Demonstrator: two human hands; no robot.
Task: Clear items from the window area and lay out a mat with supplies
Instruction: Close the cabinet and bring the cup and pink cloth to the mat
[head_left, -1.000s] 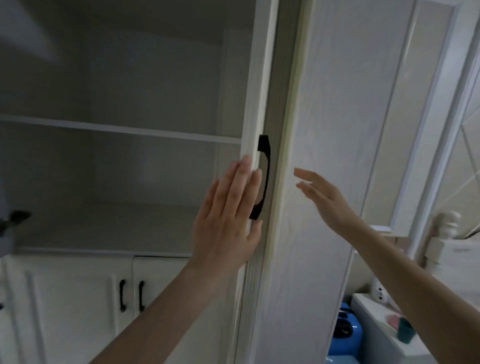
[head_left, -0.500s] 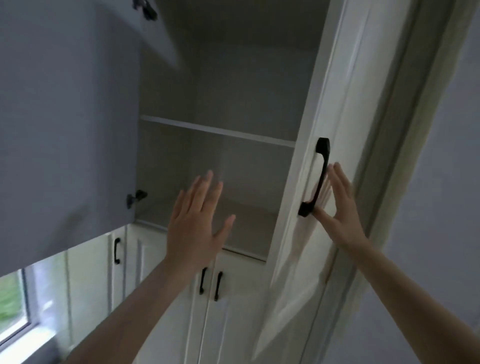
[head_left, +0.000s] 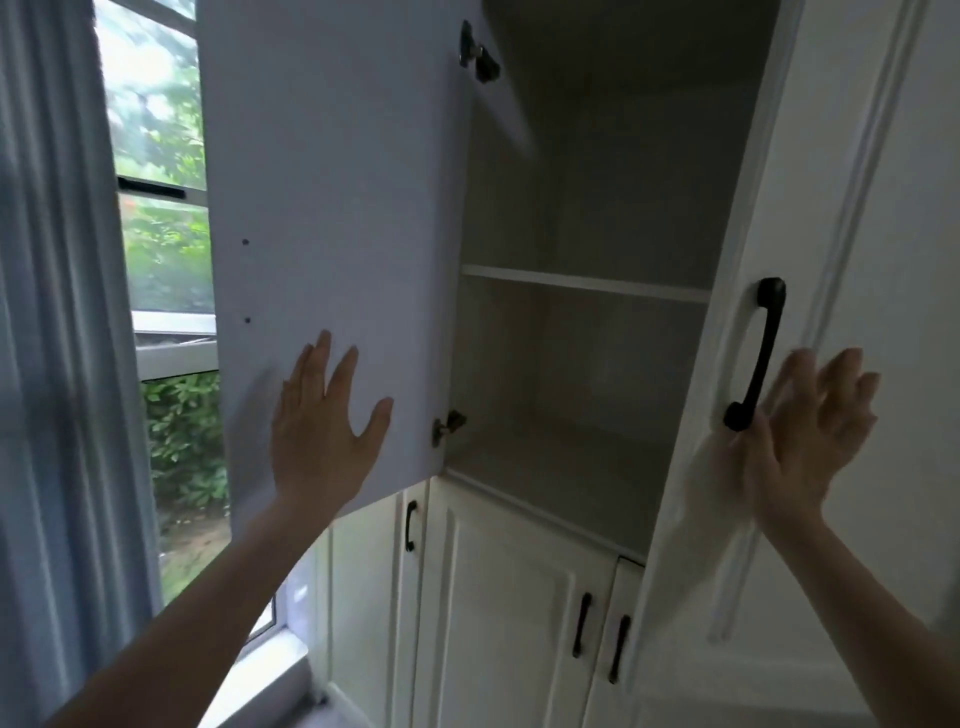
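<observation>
Head cam has you looking up into a white cupboard (head_left: 582, 364) with both upper doors swung out, and honestly the shelves inside look bare, no mat or supplies visible anywhere in this shot. Your left hand (head_left: 324, 431) is up against the inner face of the left door (head_left: 332, 208), low down near its bottom edge, arm reaching up from the lower left corner. Fingers are spread wide and straight, palm toward the panel, thumb splayed out to the right; it looks flat on the door, gripping nothing. Your right hand (head_left: 810, 431) is raised by the right door (head_left: 841, 260), just beside the lower end of its black handle (head_left: 756, 358), with the forearm coming up from the lower right. That hand is blurred, but the fingers are loosely open and pointing up, not wrapped around the handle; I can't tell if the palm actually touches the door. Behind the left door you've got the window (head_left: 161, 208) with greenery outside, a pale curtain (head_left: 62, 338) hanging along the left edge, and the sill (head_left: 270, 660) down below your left forearm. Under the open compartment the lower doors (head_left: 493, 613) are closed, with small black pulls.
</observation>
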